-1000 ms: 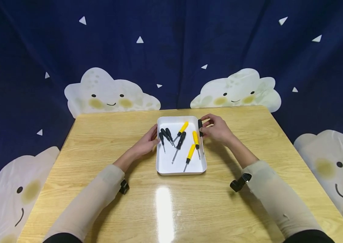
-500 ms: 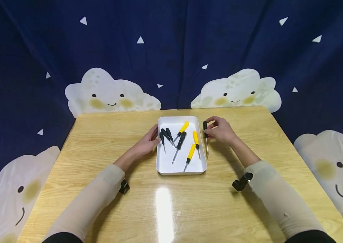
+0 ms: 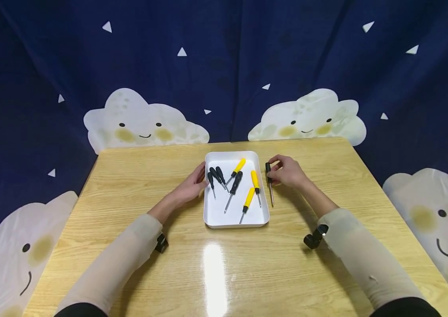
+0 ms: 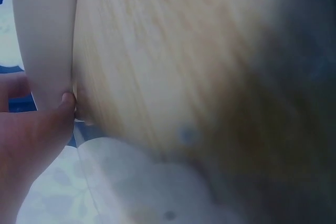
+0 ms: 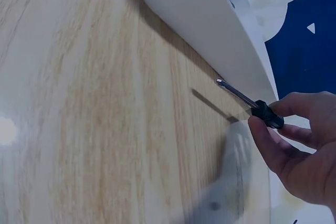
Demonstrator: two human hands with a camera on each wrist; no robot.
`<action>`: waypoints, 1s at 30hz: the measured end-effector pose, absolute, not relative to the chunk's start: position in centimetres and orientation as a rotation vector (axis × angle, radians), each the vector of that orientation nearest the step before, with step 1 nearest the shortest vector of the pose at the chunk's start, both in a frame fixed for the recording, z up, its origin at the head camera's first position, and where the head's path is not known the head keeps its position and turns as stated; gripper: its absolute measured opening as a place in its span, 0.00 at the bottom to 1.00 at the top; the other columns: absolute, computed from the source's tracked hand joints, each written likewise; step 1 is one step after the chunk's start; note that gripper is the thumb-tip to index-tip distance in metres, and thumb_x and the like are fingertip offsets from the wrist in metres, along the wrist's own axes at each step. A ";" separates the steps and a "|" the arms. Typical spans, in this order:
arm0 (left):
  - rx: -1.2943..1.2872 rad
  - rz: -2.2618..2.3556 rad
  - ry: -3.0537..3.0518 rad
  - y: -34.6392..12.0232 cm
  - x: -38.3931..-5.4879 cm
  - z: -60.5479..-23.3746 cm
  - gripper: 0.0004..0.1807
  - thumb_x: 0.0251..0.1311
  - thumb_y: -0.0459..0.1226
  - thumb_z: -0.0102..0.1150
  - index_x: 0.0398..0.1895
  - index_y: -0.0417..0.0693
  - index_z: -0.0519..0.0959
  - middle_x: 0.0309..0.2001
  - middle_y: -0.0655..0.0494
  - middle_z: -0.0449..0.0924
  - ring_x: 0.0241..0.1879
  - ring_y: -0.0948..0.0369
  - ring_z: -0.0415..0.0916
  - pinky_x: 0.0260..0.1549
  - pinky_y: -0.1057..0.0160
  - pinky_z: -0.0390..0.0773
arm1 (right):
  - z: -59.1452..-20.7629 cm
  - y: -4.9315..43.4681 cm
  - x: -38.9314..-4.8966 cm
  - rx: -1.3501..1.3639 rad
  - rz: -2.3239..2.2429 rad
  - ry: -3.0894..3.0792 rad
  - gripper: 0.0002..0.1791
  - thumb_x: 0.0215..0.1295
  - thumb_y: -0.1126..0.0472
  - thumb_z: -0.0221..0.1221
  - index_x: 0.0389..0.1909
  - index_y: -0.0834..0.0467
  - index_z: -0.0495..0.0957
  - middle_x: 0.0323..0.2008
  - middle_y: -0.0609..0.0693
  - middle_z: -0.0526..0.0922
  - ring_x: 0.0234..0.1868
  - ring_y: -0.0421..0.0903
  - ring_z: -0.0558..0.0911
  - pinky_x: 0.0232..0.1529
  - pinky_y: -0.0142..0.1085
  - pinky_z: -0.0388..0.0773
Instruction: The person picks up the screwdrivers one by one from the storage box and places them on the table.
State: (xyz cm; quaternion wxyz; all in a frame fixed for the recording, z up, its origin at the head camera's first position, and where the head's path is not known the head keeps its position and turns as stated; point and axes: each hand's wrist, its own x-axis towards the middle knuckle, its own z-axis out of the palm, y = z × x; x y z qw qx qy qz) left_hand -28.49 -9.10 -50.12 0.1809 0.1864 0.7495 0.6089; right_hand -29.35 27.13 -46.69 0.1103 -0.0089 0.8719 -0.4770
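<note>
My right hand [image 3: 287,171] pinches the black handle of a screwdriver [image 5: 266,114] between thumb and fingertips. The screwdriver stands out to the right of the white tray [image 3: 217,218], its metal shaft pointing toward me. In the right wrist view its shadow falls on the wood apart from the shaft. On the tray's left side, my left hand [image 3: 188,187] grips the wall, thumb at the rim and fingers along the outside. Inside the tray lie several screwdrivers: three small black ones on the left, a longer black one [image 3: 236,182] in the middle, and three yellow-handled ones [image 3: 249,199].
The tray stands on a light wooden table [image 3: 136,176], toward its far edge. Behind the table hangs a dark blue curtain [image 3: 224,66] with white clouds and triangles. A bright light reflection lies on the wood in front of the tray.
My right hand has carried the black screwdriver from over the tray's right wall out to the right, then slightly toward me. My left hand and the tray stay in place.
</note>
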 end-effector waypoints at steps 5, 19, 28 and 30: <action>0.546 1.730 2.111 -8.9 -28.9 -50.2 0.40 0.78 0.24 0.41 0.85 0.34 0.36 0.85 0.36 0.37 0.84 0.45 0.38 0.82 0.51 0.41 | -46.9 27.3 -29.7 -0.021 -1.359 2.584 0.25 0.67 0.69 0.66 0.64 0.66 0.73 0.46 0.63 0.77 0.33 0.53 0.87 0.38 0.46 0.91; 0.525 1.701 2.108 -8.7 -28.7 -50.9 0.40 0.79 0.26 0.42 0.86 0.35 0.35 0.86 0.37 0.36 0.84 0.46 0.37 0.82 0.52 0.42 | -47.6 26.8 -29.0 -0.038 -1.132 2.680 0.23 0.64 0.70 0.66 0.60 0.67 0.74 0.38 0.61 0.80 0.31 0.54 0.87 0.33 0.43 0.90; 0.508 1.716 2.110 -9.0 -28.6 -50.6 0.41 0.78 0.25 0.42 0.86 0.35 0.35 0.86 0.37 0.37 0.84 0.45 0.38 0.82 0.50 0.41 | -47.4 26.0 -28.7 -0.073 -0.928 2.777 0.23 0.65 0.67 0.67 0.60 0.66 0.76 0.39 0.60 0.81 0.29 0.49 0.86 0.29 0.35 0.85; 0.519 1.715 2.119 -9.0 -28.6 -50.4 0.40 0.78 0.25 0.42 0.86 0.35 0.36 0.85 0.37 0.38 0.84 0.45 0.38 0.82 0.50 0.41 | -47.3 25.9 -28.6 -0.077 -0.903 2.799 0.23 0.65 0.66 0.68 0.60 0.66 0.77 0.39 0.60 0.81 0.27 0.48 0.85 0.28 0.34 0.84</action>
